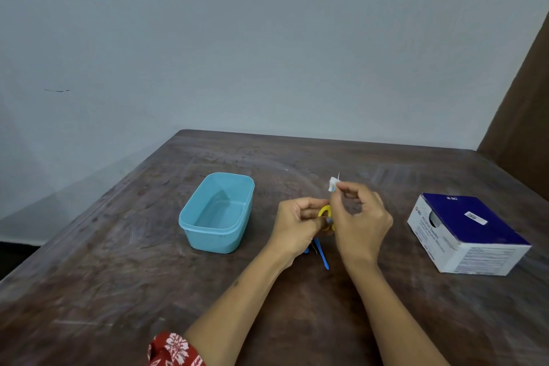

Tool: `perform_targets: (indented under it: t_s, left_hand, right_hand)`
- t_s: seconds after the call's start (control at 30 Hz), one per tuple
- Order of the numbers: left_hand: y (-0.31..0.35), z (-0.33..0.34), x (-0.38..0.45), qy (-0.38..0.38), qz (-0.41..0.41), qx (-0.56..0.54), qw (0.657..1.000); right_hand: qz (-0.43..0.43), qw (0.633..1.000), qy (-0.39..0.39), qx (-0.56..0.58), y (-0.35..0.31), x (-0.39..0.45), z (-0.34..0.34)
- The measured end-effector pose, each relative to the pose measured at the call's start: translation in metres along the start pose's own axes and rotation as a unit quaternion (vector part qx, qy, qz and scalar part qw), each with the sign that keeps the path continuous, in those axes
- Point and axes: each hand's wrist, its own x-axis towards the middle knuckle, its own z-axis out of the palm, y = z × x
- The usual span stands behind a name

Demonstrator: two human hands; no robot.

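Nearest the camera, a red patterned sleeve [172, 349] is seen at the lower edge, and two bare forearms are stretched forward over the dark wooden table [118, 291]. Just beyond the wrists, a slim blue tool [323, 255] is laid on the tabletop, partly hidden under the left hand [297, 226]. That hand is held above the table with its fingers curled, and a yellow loop [325, 217] is gripped in them (what the loop belongs to cannot be told). The right hand [361, 217] is raised close beside it, the two nearly touching. A small white pad [333, 184] is pinched between the right thumb and fingertips and held up above the yellow loop, clear of the table.

To the left of the hands, a light blue plastic tub [190, 217] is set lidless on the table. Well to the right, a blue and white box [475, 249] marked as alcohol swabs is placed near the table's edge. Farthest off, a plain pale wall [267, 38] is seen behind the table.
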Motion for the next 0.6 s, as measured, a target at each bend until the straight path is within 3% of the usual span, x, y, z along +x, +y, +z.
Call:
perform_targets:
  t_s: [0.3, 0.6]
  left_hand:
    - [0.0002, -0.0001, 0.0000, -0.024, -0.008, 0.002, 1.000]
    - [0.0014, -0.0040, 0.0014, 0.024, 0.004, -0.027, 0.999]
  right_hand:
    - [0.059, 0.998, 0.005, 0.024, 0.0049, 0.0029, -0.0003]
    - [0.018, 0.998, -0.060, -0.001, 0.0041, -0.0026, -0.0005]
